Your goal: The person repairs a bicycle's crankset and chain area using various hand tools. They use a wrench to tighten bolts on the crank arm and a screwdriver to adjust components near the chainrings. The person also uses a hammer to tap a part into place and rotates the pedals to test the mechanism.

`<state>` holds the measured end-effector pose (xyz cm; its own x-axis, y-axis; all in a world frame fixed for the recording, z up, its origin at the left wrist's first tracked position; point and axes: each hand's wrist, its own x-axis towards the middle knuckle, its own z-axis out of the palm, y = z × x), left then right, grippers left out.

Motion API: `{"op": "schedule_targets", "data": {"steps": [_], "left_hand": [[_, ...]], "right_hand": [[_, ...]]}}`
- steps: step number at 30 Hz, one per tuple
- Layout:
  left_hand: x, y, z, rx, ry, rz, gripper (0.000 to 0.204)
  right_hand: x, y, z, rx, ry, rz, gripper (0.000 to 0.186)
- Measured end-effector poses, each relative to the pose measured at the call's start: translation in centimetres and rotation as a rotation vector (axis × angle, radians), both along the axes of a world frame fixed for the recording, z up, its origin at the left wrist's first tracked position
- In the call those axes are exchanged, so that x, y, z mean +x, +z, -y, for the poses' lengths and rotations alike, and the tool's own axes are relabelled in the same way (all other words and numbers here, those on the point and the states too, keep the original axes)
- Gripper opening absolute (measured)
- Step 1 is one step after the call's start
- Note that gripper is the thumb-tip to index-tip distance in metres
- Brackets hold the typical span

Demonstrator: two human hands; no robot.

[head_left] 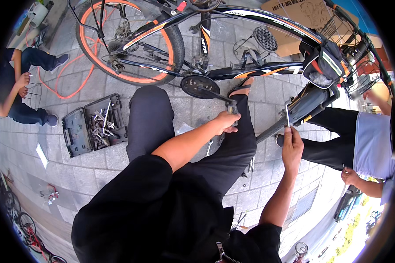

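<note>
A black bicycle with orange and white markings (202, 41) stands across the far side of me. My left hand (226, 122) is closed around the pedal (232, 106) at the end of its crank arm, beside the black chainring disc (200, 87). Over to the right, my right hand (292, 147) holds up a slim silver tool with a bent tip (287, 115), which looks like a hex key. That tool is apart from the bicycle's crank and points toward the front wheel (299, 105).
An open black toolbox (77, 133) full of metal tools lies left of my knee. A silver wrench (209, 147) is on the paving between my legs. An orange hose (70, 94) runs behind it. People sit or stand at left (30, 83) and right (360, 140).
</note>
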<state>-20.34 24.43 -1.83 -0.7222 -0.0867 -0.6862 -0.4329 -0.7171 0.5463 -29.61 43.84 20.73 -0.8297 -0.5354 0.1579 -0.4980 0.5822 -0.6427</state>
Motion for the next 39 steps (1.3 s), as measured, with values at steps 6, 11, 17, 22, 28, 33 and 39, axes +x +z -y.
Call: {"op": "schedule_targets", "data": {"steps": [6, 11, 17, 22, 28, 33, 39], "left_hand": [[1.2, 9.6, 4.1, -0.204, -0.115, -0.071, 0.044], [2.0, 9.8, 4.2, -0.307, -0.160, -0.069, 0.040], [2.0, 8.2, 3.2, -0.309, -0.114, -0.082, 0.041], [0.4, 5.0, 0.7, -0.511, 0.009, -0.033, 0.051], [0.6, 5.2, 0.8, -0.798, -0.092, 0.062, 0.068], [2.3, 7.9, 1.7, -0.861, -0.115, 0.054, 0.063], [2.5, 7.7, 1.7, -0.912, -0.173, 0.059, 0.063]], "right_hand": [[-2.7, -2.9, -0.2, 0.158, 0.078, -0.048, 0.034], [-1.0, -4.9, 3.1, 0.274, 0.164, 0.053, 0.034], [-1.7, -4.3, 4.8, 0.332, 0.052, -0.123, 0.033], [0.0, 0.0, 7.2, 0.193, 0.115, -0.060, 0.030], [0.3, -2.3, 8.6, 0.236, 0.250, 0.007, 0.033], [1.6, -1.2, 11.8, 0.405, 0.363, 0.071, 0.032], [1.6, -0.9, 15.6, 0.511, 0.492, 0.002, 0.030]]}}
